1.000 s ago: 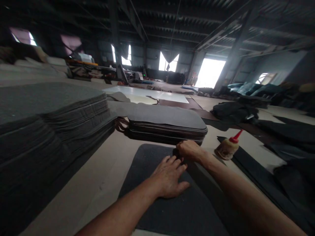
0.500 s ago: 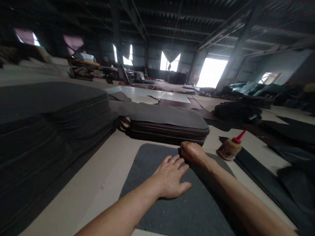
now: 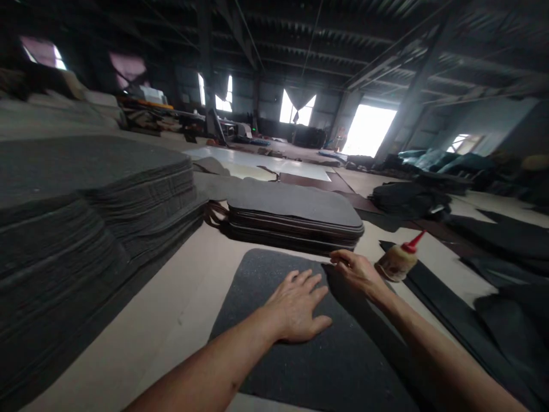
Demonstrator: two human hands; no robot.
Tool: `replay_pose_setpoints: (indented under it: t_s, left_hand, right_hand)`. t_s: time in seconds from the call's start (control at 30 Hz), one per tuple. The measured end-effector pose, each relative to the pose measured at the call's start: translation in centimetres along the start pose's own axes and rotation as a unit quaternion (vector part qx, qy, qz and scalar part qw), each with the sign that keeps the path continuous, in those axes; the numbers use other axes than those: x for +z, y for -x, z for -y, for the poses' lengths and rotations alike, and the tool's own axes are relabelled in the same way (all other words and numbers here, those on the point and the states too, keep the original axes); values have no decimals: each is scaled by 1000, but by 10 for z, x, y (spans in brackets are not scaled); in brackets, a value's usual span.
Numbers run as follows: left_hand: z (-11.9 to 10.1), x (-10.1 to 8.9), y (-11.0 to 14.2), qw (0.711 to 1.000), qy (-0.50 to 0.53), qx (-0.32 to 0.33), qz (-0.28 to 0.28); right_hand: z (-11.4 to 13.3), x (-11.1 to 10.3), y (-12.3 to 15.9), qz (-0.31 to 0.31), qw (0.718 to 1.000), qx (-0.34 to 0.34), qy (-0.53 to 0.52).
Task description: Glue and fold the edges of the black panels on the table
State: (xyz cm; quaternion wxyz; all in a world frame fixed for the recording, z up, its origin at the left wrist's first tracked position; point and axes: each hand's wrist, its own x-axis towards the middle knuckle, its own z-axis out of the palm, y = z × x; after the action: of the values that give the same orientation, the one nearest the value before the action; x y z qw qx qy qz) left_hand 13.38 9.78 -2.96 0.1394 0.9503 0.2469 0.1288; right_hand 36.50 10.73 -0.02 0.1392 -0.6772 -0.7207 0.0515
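Note:
A dark grey felt-like sheet (image 3: 257, 303) with rounded corners lies flat on the pale table in front of me. My left hand (image 3: 298, 309) rests on its middle, palm down with fingers spread. At the sheet's far edge, toward the right corner, my right hand (image 3: 354, 269) has its fingers pinched together. What they grip, if anything, is too small to make out. Right of that hand stands a glue bottle (image 3: 397, 262) with a red pointed nozzle. Just beyond the sheet is a pile of similar rounded grey pieces (image 3: 295, 203).
High stacks of dark grey sheets (image 3: 141, 200) fill the left side. Dark fabric strips (image 3: 446, 309) lie at the right, with a black bundle (image 3: 407, 194) farther back. A brown strap loop (image 3: 214, 214) sticks out beside the middle pile.
My right hand has moved a little to the right along the sheet's far edge, its fingers now in a pinch. The left hand stays flat in the same place.

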Motion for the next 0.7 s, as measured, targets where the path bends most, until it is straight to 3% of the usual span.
replay_pose_setpoints:
  t_s: [0.1, 0.2, 0.5, 0.6, 0.7]
  left_hand:
    - [0, 1, -1, 1000, -14, 8, -13]
    - [-1, 1, -1, 999, -31, 13, -17]
    - [-3, -1, -6, 998, -60, 17, 6]
    - [-4, -2, -6, 997, -74, 18, 6]
    - [-3, -1, -8, 996, -87, 25, 16]
  right_hand:
    - [3, 9, 14, -30, 993, -111, -22]
    - [9, 24, 17, -10, 979, -196, -48]
    - [-8, 48, 10, -17, 983, -175, -58]
    - [2, 48, 13, -41, 985, -161, -38]
    - [28, 41, 23, -112, 981, -156, -24]
